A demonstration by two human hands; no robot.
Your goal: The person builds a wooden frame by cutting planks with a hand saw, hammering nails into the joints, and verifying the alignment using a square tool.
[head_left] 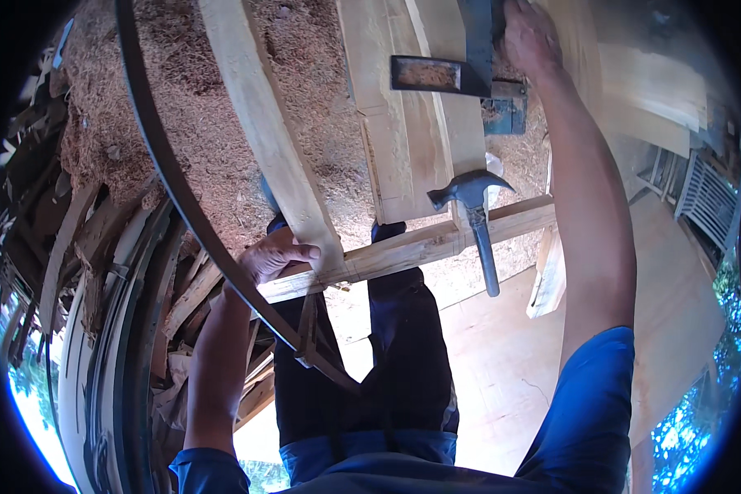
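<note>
My left hand (273, 253) is closed at the near end of a long pale plank (276, 132), its thumb stretched over the wood. That end meets a wooden crossbar (395, 251) lying across in front of my legs. At the top right, my right hand (533, 39) is curled by a dark part of a blue-grey metal tool (478, 45); what its fingers hold is hidden. A black rectangular loop (428, 74) sticks out from that tool over a wide board (424, 156). A claw hammer (473, 206) rests across the crossbar, handle toward me.
A long dark strip (169, 165) curves past my left forearm. Scrap wood (99, 239) is heaped at the left. Sawdust and shavings (173, 90) cover the ground ahead. A pale sheet (502, 354) lies at the right, and a slatted white rack (708, 198) stands beyond.
</note>
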